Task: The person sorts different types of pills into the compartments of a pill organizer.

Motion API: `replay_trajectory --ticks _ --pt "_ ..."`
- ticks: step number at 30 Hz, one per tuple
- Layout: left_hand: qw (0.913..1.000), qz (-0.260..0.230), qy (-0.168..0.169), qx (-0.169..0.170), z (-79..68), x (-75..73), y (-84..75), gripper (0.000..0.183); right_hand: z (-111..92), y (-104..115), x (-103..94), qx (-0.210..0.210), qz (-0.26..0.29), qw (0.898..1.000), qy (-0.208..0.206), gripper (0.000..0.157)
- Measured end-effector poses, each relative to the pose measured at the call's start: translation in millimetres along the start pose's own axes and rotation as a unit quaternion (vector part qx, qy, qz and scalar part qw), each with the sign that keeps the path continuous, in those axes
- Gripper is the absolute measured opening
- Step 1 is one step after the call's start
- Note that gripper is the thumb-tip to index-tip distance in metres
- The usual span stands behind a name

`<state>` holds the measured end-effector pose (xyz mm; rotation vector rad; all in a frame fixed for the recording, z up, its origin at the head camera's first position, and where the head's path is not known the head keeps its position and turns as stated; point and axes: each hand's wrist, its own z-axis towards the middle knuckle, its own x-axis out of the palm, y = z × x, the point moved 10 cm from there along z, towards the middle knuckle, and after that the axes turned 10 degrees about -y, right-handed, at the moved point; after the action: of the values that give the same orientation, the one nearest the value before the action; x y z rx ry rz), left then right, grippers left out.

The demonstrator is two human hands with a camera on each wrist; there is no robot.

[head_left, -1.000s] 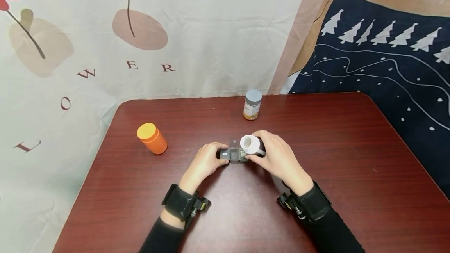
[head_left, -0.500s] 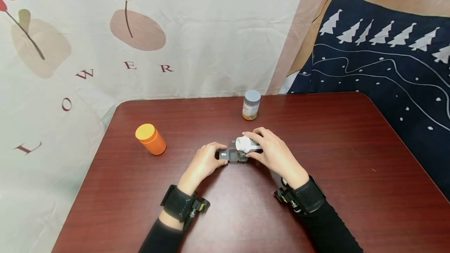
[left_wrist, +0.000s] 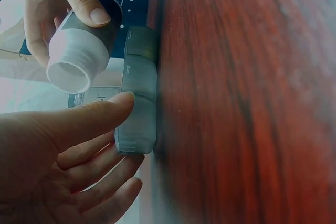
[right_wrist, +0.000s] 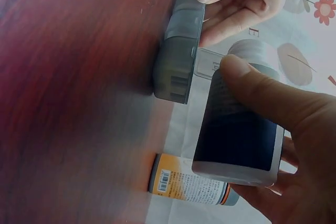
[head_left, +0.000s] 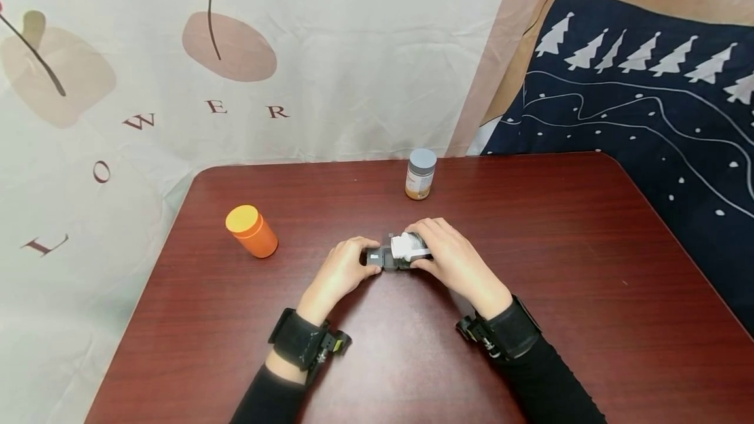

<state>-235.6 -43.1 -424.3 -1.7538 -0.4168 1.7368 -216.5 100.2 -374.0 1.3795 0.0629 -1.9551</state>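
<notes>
A grey see-through pill organizer [head_left: 375, 258] lies on the table. My left hand [head_left: 341, 270] pinches its left end between thumb and fingers. One clear lid [right_wrist: 210, 62] stands raised on its far side, and a compartment at the right end has something greenish inside. My right hand [head_left: 456, 260] grips a white pill bottle [left_wrist: 79, 59] with a dark label, thumb on one side and fingers on the other. The uncapped bottle is tipped over the organizer, its mouth pointing left toward my left hand. In the head view the bottle hides part of the organizer.
An orange bottle [head_left: 256, 235] with a yellow cap stands at the left of the reddish-brown table [head_left: 559, 234]. Behind the organizer, near the back edge, is a capped bottle [head_left: 420, 178] with a grey lid. Printed cloth [head_left: 353, 51] hangs beyond the table.
My right hand has tipped the bottle from mouth facing up to lying nearly level, and moved it slightly left over the organizer. The left hand keeps its hold in place.
</notes>
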Motion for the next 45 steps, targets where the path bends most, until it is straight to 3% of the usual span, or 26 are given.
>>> replay_trajectory --ticks 13,45 --pt "0.9999 0.001 0.003 -0.010 -0.1 0.5 0.9 0.041 -0.3 10.3 -4.9 -0.061 -0.032 0.997 -0.032 0.058" --pt "0.9999 0.004 -0.008 0.007 -1.4 -2.7 -4.2 0.040 0.5 22.3 -1.1 -0.110 -0.066 0.990 -0.055 0.055"
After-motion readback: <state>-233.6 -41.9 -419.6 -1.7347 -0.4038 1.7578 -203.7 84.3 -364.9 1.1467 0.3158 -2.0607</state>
